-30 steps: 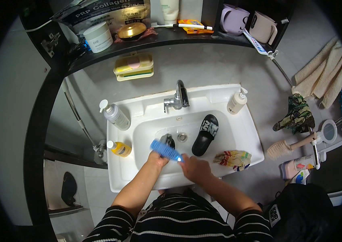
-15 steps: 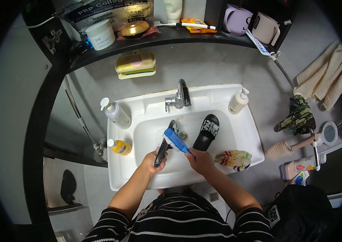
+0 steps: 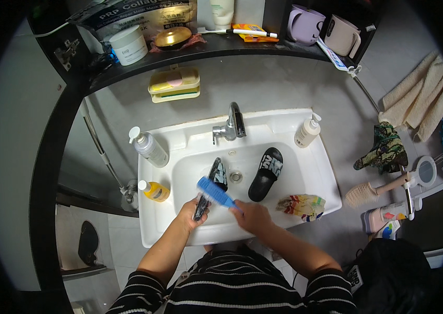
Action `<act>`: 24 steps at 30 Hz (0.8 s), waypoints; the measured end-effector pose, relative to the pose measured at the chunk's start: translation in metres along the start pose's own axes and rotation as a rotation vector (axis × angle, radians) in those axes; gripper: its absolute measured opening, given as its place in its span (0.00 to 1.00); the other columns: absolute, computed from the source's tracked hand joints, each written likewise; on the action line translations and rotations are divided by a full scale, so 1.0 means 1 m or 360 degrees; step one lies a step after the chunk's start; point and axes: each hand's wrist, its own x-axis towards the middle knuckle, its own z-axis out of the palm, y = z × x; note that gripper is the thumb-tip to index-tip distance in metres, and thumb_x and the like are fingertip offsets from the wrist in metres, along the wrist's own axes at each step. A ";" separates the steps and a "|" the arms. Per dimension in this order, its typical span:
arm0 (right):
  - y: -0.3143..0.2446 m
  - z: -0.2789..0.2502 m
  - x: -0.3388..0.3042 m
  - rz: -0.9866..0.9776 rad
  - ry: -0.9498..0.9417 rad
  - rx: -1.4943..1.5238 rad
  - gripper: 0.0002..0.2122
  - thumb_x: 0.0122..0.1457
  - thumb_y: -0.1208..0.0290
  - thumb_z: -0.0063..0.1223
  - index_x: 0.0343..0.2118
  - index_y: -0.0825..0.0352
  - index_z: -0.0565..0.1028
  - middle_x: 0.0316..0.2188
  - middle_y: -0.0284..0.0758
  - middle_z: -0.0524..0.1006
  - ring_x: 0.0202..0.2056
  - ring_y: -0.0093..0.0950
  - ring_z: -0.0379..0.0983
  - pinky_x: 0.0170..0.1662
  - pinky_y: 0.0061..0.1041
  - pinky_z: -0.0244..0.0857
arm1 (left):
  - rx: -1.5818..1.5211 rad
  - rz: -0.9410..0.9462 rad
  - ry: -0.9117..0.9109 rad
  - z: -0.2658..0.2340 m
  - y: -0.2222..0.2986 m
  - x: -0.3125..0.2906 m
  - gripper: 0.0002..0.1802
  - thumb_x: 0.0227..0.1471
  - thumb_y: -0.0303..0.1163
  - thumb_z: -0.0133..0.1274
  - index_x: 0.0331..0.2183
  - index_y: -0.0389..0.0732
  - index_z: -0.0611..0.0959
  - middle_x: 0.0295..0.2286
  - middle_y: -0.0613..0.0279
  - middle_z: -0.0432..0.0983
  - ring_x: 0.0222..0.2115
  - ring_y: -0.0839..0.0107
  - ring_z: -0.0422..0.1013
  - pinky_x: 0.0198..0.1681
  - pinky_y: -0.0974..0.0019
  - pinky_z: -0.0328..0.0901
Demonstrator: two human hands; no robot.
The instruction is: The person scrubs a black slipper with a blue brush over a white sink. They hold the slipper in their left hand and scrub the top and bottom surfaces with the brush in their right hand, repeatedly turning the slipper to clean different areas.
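Note:
My left hand [image 3: 192, 215] is closed round the heel end of a black slide sandal [image 3: 217, 175], which is tilted on its edge over the basin of the white sink [image 3: 190, 235]. In my right hand [image 3: 252, 216] is the handle of a blue scrubbing brush [image 3: 215, 191]. Its head lies across the near part of the sandal, bristles against or just over it; exact contact is hidden. A second black slide sandal [image 3: 264, 177], white pattern on its strap, rests in the basin on the right. The metal drain [image 3: 235, 177] shows between the two sandals.
A chrome faucet [image 3: 232, 125] stands at the sink's back. Pump bottles [image 3: 151, 149] [image 3: 308, 131] and a yellow bottle [image 3: 156, 191] sit on the rim, with a crumpled colourful cloth [image 3: 301, 206] at front right. A black shelf [image 3: 206, 52] with toiletries crosses above.
The brush and my right hand have moved left and nearer, down along the sandal. My left hand has shifted slightly left with the sandal, whose strap pattern now shows more.

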 end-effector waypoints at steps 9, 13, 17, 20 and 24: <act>0.051 -0.001 0.044 0.0852 0.0000 0.1177 0.13 0.55 0.59 0.56 0.25 0.65 0.73 0.10 0.27 0.64 0.11 0.19 0.58 0.15 0.21 0.50 | -0.0585 -0.0519 -0.0763 0.001 -0.010 0.002 0.21 0.59 0.38 0.40 0.48 0.33 0.70 0.26 0.57 0.74 0.12 0.79 0.62 0.11 0.80 0.59; 0.047 0.006 0.062 0.0739 -0.0018 0.1604 0.14 0.51 0.61 0.62 0.30 0.68 0.75 0.14 0.24 0.67 0.13 0.13 0.57 0.16 0.19 0.51 | -0.0470 -0.0812 -0.0779 0.007 -0.019 0.014 0.28 0.58 0.46 0.42 0.50 0.31 0.68 0.31 0.49 0.73 0.09 0.79 0.60 0.08 0.81 0.57; 0.075 0.029 0.060 0.1097 -0.0156 0.1546 0.15 0.50 0.62 0.63 0.28 0.71 0.74 0.15 0.29 0.68 0.13 0.17 0.59 0.16 0.21 0.52 | 0.0089 -0.0361 -0.0388 0.028 0.004 0.000 0.38 0.53 0.60 0.44 0.54 0.38 0.68 0.43 0.47 0.73 0.34 0.56 0.74 0.36 0.55 0.72; 0.107 0.072 0.062 0.1309 -0.0186 0.1288 0.15 0.50 0.62 0.62 0.25 0.71 0.74 0.16 0.33 0.70 0.15 0.25 0.62 0.19 0.29 0.55 | 0.0138 -0.0171 -0.0293 0.008 0.027 0.001 0.35 0.52 0.57 0.48 0.52 0.40 0.70 0.45 0.51 0.73 0.43 0.55 0.71 0.45 0.49 0.67; 0.116 0.113 0.066 0.1129 -0.0401 0.0881 0.14 0.52 0.62 0.58 0.32 0.70 0.77 0.21 0.39 0.74 0.24 0.35 0.71 0.30 0.35 0.63 | 0.0938 0.0221 0.0139 -0.042 0.020 0.044 0.24 0.51 0.34 0.56 0.49 0.37 0.72 0.39 0.57 0.75 0.36 0.66 0.75 0.39 0.63 0.71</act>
